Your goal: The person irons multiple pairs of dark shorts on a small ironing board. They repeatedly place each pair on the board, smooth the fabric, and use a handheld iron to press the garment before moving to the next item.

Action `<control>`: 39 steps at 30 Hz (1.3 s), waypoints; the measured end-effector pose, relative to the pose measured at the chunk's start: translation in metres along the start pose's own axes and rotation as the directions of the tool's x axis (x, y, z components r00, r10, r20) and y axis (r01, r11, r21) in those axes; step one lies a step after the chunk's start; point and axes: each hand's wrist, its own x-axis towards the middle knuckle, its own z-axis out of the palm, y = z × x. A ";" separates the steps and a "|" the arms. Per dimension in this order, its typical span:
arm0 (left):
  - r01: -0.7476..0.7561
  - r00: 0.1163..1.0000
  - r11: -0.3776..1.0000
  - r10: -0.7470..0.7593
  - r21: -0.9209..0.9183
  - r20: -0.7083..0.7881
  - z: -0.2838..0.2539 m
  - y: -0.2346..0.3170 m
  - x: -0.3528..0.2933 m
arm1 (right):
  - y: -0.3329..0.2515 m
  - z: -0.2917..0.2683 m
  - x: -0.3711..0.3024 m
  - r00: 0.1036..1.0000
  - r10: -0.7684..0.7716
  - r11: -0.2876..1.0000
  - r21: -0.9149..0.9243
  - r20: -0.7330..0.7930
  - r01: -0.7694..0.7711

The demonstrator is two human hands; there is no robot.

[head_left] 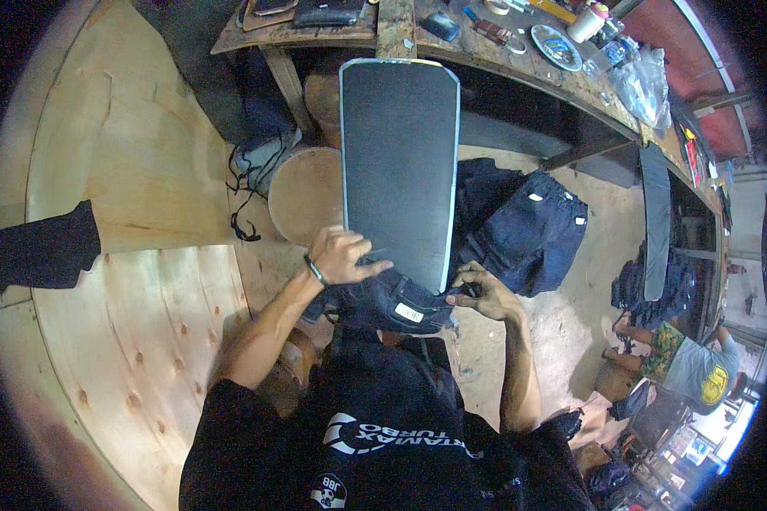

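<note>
A long padded board (398, 162), dark on top with a pale edge, extends away from my body. Around its near end bunches a pair of dark denim pants (383, 298), with a white label near the waistband. My left hand (343, 257) grips the pants at the board's left edge, its thumb laid across the cloth and its other fingers curled. On the right side, my right hand (479, 291) pinches the waistband between thumb and fingers. The lower part of the pants is folded against my black shirt and partly hidden.
More dark denim garments (533, 230) lie on the floor to the right. A round stool-like top (305, 196) is left of the board. The wooden workbench (520, 64) at the back bears tools and a plate (556, 47). Another person (694, 370) sits far right.
</note>
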 end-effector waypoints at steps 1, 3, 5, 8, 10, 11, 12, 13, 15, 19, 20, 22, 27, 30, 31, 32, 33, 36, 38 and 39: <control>0.087 0.996 0.996 -0.086 -0.027 0.026 0.000 0.011 -0.019 | 0.000 -0.002 0.000 0.997 0.077 0.997 0.007 0.028 -0.078; 0.077 0.997 0.991 -0.079 -0.109 -0.018 -0.001 0.024 -0.048 | 0.000 -0.004 0.009 0.970 0.231 0.967 0.131 -0.079 -0.220; 0.140 0.990 0.972 -0.144 -0.188 -0.007 -0.003 0.016 -0.043 | -0.003 -0.007 0.037 0.941 0.277 0.939 -0.150 -0.195 -0.308; 0.438 0.895 0.898 -0.440 0.051 0.067 -0.003 -0.035 0.037 | -0.014 -0.011 0.103 0.812 0.052 0.979 -0.129 -0.581 -0.155; 0.309 0.951 0.945 -0.306 0.106 -0.040 -0.004 -0.075 0.117 | -0.028 -0.020 0.148 0.626 -0.199 0.931 -0.346 -0.754 -0.120; 0.184 0.981 0.974 -0.174 0.134 -0.085 -0.008 -0.084 0.146 | -0.038 -0.021 0.158 0.545 -0.328 0.904 -0.424 -0.771 -0.055; 0.089 0.989 0.981 -0.066 0.171 -0.134 -0.014 -0.083 0.162 | -0.047 -0.018 0.162 0.473 -0.353 0.901 -0.430 -0.807 -0.063; 0.095 0.987 0.985 -0.074 0.146 -0.140 -0.020 -0.073 0.163 | -0.056 -0.011 0.160 0.489 -0.248 0.915 -0.369 -0.836 -0.166; 0.177 0.975 0.982 -0.165 0.070 -0.149 -0.029 -0.039 0.143 | -0.067 0.017 0.132 0.531 -0.121 0.911 -0.306 -0.839 -0.275; 0.305 0.933 0.950 -0.313 0.071 0.177 -0.012 0.011 0.081 | -0.049 0.068 0.099 0.634 0.122 0.884 -0.207 -0.764 -0.419; 0.353 0.864 0.927 -0.375 0.126 0.337 -0.002 0.011 0.079 | -0.039 0.072 0.102 0.623 0.045 0.881 -0.263 -0.781 -0.394; 0.294 0.940 0.950 -0.308 0.106 0.149 0.023 -0.010 0.098 | -0.017 0.055 0.133 0.569 -0.056 0.939 -0.237 -0.821 -0.250; 0.318 0.917 0.929 -0.352 0.186 0.189 0.042 -0.050 0.148 | -0.010 -0.004 0.177 0.662 -0.038 0.980 -0.156 -0.748 -0.121; 0.265 0.964 0.957 -0.263 0.119 -0.031 0.036 -0.043 0.142 | -0.031 -0.001 0.147 0.705 -0.168 0.974 -0.228 -0.689 0.010; 0.232 0.972 0.959 -0.225 0.163 -0.062 0.034 -0.037 0.138 | -0.036 0.007 0.135 0.772 -0.091 0.974 -0.219 -0.629 -0.064; 0.140 0.990 0.962 -0.133 0.236 -0.047 0.032 -0.033 0.136 | -0.039 0.013 0.125 0.789 -0.010 0.974 -0.184 -0.614 -0.131; -0.043 0.999 0.966 0.050 0.255 -0.021 0.030 -0.028 0.138 | -0.040 0.023 0.117 0.809 0.114 0.972 -0.104 -0.577 -0.212; -0.038 0.944 0.996 0.010 0.080 0.329 0.022 -0.014 0.162 | -0.031 0.043 0.106 0.724 0.081 0.973 -0.104 -0.684 -0.207; 0.175 0.801 0.975 -0.222 0.137 0.556 0.010 0.000 0.193 | -0.023 0.050 0.106 0.686 0.018 0.975 -0.141 -0.727 -0.174; 0.053 0.721 0.976 -0.183 0.210 0.669 0.001 0.008 0.206 | -0.020 0.051 0.107 0.685 -0.016 0.970 -0.176 -0.728 -0.165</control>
